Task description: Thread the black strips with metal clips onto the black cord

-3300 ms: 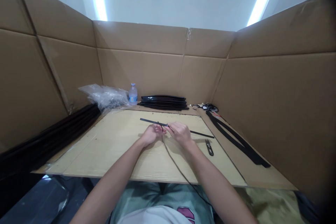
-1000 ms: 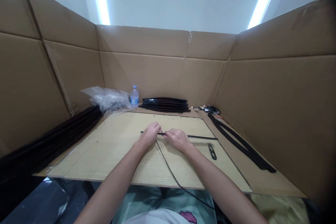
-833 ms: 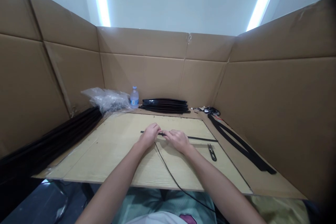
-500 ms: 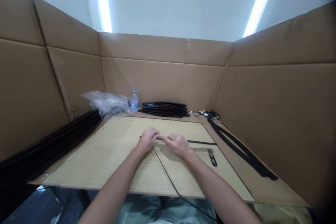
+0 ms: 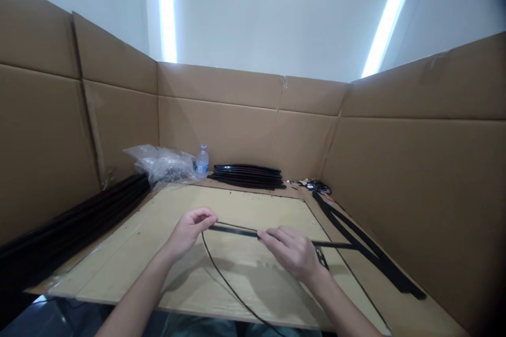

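A flat black strip is held raised above the board, running from my left fingertips past my right hand to the right. My left hand is closed in a pinch on a thin black cord. One length of the cord stretches along the strip's upper edge toward my right hand; the other hangs in a curve over the board's front edge. Whether the left fingers also grip the strip's end, I cannot tell. Closed around the strip's middle is my right hand. Black thread snips lie partly hidden behind that wrist.
Cardboard walls enclose the pale board. Along the back are a clear plastic bag, a water bottle, stacked black strips and tangled cords. Long black pieces lie left and right.
My hands have moved apart and up off the board, lifting the strip. The left hand went left with the cord, the right hand went right. The view has tilted up slightly.
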A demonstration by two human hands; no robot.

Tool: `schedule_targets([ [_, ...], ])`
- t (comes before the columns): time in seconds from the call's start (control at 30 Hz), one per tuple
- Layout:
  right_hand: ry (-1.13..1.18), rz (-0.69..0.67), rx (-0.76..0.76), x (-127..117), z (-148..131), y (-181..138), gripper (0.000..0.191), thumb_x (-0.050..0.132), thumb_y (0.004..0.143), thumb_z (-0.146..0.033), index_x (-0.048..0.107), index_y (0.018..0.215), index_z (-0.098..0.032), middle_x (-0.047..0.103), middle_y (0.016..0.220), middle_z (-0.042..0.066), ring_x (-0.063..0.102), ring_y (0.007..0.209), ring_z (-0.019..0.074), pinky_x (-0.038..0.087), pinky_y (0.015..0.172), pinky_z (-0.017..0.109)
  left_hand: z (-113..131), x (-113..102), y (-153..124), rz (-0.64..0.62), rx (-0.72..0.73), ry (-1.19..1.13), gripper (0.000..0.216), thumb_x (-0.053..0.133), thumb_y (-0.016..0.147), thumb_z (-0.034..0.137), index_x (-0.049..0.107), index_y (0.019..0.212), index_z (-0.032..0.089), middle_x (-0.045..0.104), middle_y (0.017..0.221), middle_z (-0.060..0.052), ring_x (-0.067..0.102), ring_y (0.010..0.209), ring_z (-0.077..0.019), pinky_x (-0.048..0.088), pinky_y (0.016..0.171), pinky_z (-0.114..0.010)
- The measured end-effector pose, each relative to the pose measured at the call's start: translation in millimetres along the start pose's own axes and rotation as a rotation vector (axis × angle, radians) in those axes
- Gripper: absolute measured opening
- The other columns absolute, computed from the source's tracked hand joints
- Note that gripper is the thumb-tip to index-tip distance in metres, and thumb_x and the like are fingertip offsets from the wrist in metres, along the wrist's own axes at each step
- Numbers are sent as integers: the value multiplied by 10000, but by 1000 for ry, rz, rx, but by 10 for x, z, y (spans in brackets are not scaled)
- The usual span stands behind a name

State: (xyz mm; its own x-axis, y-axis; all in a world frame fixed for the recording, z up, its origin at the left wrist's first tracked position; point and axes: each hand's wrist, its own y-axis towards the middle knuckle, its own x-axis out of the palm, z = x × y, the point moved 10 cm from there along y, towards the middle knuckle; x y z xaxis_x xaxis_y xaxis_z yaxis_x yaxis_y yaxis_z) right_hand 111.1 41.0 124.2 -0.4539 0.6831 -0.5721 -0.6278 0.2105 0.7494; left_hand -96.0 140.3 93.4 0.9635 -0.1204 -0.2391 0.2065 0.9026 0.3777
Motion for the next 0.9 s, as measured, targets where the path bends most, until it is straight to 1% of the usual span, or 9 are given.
schedule_targets([
  [0.1, 99, 53, -16, -365, -208, -6, 255, 558, 837, -86, 623, 1076, -145, 693, 857, 80, 610, 690, 141, 449, 591, 255, 22, 56, -217, -89, -94, -104, 263, 592, 809, 397, 585, 718, 150, 479, 625, 32, 408, 570, -96, 328, 541, -210],
  [0.23, 165, 53, -39, -620, -458, 27, 295, 516, 835, -81, 629, 1095, -160, 698, 887, 99, 646, 741, 163, 505, 614, 274, 17, 245, -412, -188, -158, -16, 237, 598, 800, 378, 606, 757, 145, 512, 665, 17, 441, 609, -107, 345, 561, -210],
  [0.33, 185, 53, -25, -665, -575, 60, 316, 543, 809, -66, 635, 1096, -164, 706, 898, 109, 659, 761, 180, 528, 632, 297, 67, 582, -583, -393, -160, 41, 192, 588, 794, 336, 635, 802, 149, 584, 737, -9, 506, 672, -131, 387, 602, -222],
  [0.4, 218, 79, 7, -683, -619, 75, 307, 573, 797, -72, 641, 1082, -164, 709, 891, 118, 665, 775, 193, 537, 635, 307, 164, 840, -738, -554, -143, 3, 145, 622, 756, 271, 642, 856, 168, 615, 775, -9, 536, 702, -140, 414, 635, -233],
  [0.5, 262, 120, 83, -706, -660, 87, 280, 606, 789, -77, 655, 1040, -189, 717, 847, 95, 674, 732, 182, 541, 607, 281, 381, 1114, -922, -659, -172, -340, 233, 620, 781, 251, 587, 1004, 192, 642, 897, -37, 591, 815, -166, 460, 744, -291],
  [0.6, 272, 163, 167, -745, -692, 72, 266, 607, 791, -77, 658, 1006, -226, 723, 804, 53, 677, 666, 161, 541, 572, 259, 546, 1228, -988, -638, -164, -565, 245, 636, 797, 256, 584, 1022, 173, 651, 922, -68, 611, 868, -175, 459, 802, -318],
  [0.7, 236, 221, 221, -813, -729, 3, 284, 590, 794, -78, 653, 1002, -260, 727, 794, 32, 684, 649, 169, 549, 561, 276, 547, 1229, -972, -557, -181, -653, 206, 675, 774, 281, 623, 924, 151, 652, 893, -70, 616, 807, -161, 466, 758, -294],
  [0.8, 210, 244, 254, -862, -769, -86, 283, 572, 810, -103, 650, 1011, -286, 731, 818, 31, 696, 697, 187, 564, 585, 301, 491, 1236, -962, -548, -211, -647, 199, 682, 768, 320, 654, 845, 139, 638, 789, -49, 592, 710, -133, 457, 679, -253],
  [0.9, 203, 206, 283, -881, -799, -119, 254, 540, 843, -136, 649, 1021, -281, 732, 891, 49, 699, 784, 204, 573, 660, 335, 476, 1191, -924, -500, -163, -566, 211, 680, 768, 347, 674, 799, 138, 619, 753, -41, 560, 685, -117, 437, 642, -224],
])
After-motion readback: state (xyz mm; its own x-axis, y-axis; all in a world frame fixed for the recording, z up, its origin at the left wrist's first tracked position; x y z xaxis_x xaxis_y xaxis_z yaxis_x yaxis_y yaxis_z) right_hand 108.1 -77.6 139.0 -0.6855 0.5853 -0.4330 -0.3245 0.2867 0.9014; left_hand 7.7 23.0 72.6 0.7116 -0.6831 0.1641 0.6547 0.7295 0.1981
